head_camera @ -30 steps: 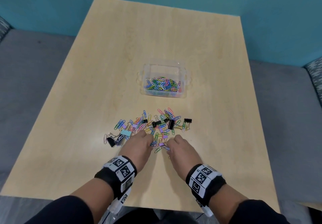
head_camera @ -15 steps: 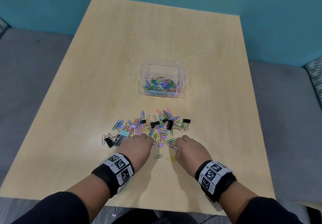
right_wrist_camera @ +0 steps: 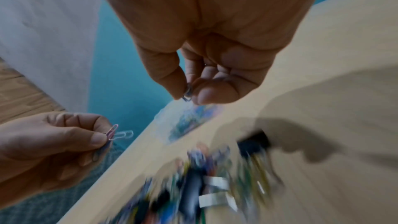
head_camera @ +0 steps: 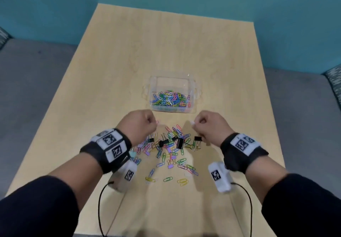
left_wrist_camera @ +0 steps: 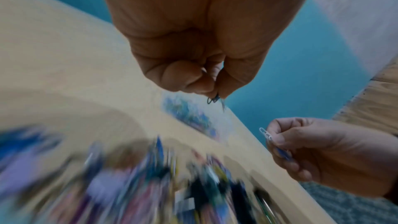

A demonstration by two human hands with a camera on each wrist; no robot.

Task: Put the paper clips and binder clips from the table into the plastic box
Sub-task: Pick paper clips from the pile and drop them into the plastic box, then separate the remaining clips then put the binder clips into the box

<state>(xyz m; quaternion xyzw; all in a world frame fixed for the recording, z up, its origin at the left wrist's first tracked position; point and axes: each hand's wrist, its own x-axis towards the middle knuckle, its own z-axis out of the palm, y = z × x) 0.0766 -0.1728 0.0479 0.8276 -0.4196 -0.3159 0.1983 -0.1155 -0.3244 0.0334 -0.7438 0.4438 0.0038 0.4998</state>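
While each fist pinches a few clips [right_wrist_camera: 117, 134], the left hand [head_camera: 140, 124] and right hand [head_camera: 208, 126] hover short of the box [head_camera: 193, 89]. Next, likely, reach over its rim and let go.

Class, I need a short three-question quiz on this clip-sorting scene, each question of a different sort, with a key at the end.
1. True or false: the plastic box already holds paper clips.
2. Multiple choice: the left hand is A) flat on the table, B) pinching paper clips, C) gripping a black binder clip.
3. Fill in: the loose clip pile lies between the person and the ____.

Key:
1. True: coloured clips cover its floor.
2. B: the right wrist view shows a pink and a white clip pinched in its fingers; the right hand also pinches clips.
3. plastic box
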